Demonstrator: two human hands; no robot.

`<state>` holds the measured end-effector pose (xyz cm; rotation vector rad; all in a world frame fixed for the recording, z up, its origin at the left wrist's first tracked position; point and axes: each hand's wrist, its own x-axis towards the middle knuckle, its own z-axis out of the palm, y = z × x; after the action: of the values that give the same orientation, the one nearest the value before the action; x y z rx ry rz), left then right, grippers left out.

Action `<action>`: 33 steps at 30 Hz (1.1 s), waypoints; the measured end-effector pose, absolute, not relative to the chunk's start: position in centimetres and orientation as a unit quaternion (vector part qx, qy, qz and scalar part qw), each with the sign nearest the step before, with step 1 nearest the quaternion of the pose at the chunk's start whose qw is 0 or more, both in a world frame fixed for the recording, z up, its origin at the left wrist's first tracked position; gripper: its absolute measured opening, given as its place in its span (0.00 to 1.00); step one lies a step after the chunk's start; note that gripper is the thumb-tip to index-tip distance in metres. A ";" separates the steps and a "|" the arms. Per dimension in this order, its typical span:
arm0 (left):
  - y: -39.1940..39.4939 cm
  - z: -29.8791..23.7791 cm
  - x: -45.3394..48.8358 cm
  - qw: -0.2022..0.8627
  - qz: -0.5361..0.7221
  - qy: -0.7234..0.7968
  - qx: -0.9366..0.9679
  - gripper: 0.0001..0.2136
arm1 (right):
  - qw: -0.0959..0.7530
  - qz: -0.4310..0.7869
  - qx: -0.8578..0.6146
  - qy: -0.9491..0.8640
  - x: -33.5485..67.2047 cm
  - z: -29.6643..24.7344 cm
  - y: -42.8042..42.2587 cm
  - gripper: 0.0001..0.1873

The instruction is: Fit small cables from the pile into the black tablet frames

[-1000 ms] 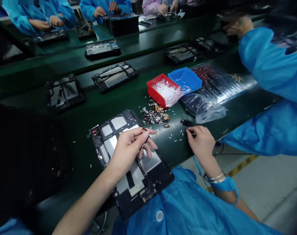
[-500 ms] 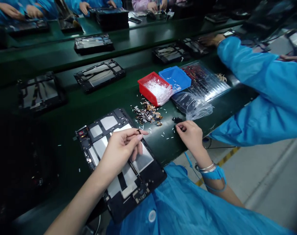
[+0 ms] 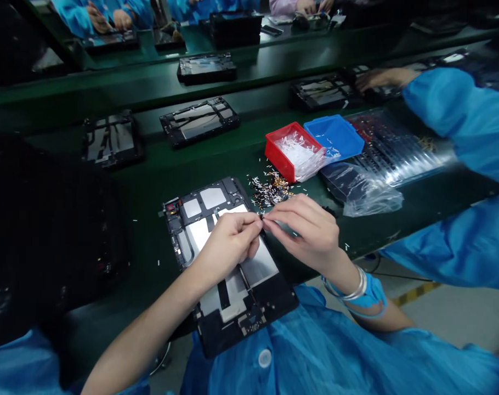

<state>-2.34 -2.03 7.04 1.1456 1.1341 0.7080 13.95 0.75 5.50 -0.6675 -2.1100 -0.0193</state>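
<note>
Green surface (image 3: 151,181) carries everything. Your L hand (image 3: 228,241) and R hand (image 3: 311,230) meet tip to tip over the tablet (image 3: 216,206). It lies open-backed right in front of you, and its near end juts past the surface edge over your blue coat.

Btw the two hands sits a tiny dark part (image 3: 261,218). L fingers (image 3: 249,222) are pinched together on one end, R fingers (image 3: 280,224) clamped on the other, thumb & forefinger each side. The part is held just above the tablet's right edge and is too small to tell its shape. Your R wrist wears a bangle and a blue strap (image 3: 370,293).

Just beyond your hands is a pile (image 3: 272,189) of small gold/white bits, w/ loose white bits scattered round it. Behind it stands a red bin (image 3: 276,156) holding a clear bag of white bits. A blue bin (image 3: 335,137) touches it on the right. A crumpled bag (image 3: 368,195) lies near the bins, w/ a shiny tray (image 3: 401,153) behind it.

A co-worker's sleeve (image 3: 459,109) reaches in from the right, w/ that person's hand (image 3: 376,79) over the far lane. Other tablets (image 3: 198,120) lie open-backed further out on the surface, well apart from yours.
</note>
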 end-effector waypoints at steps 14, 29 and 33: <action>-1.9 7.0 -2.4 0.676 0.313 0.475 0.468 0.11 | 0.476 0.111 -0.296 -0.821 13.7 5.3 0.9 0.04; -1.9 7.3 -2.4 0.648 0.313 0.490 0.493 0.13 | 0.475 0.018 -0.275 -0.835 13.7 4.8 0.6 0.07; -1.9 7.2 -2.4 0.648 0.319 0.482 0.495 0.14 | 0.476 -0.045 -0.252 -0.841 13.9 4.3 0.4 0.11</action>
<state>-2.43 -1.93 7.21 1.1260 1.0969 0.7262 13.95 0.39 4.32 -0.6162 -2.0567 -0.1096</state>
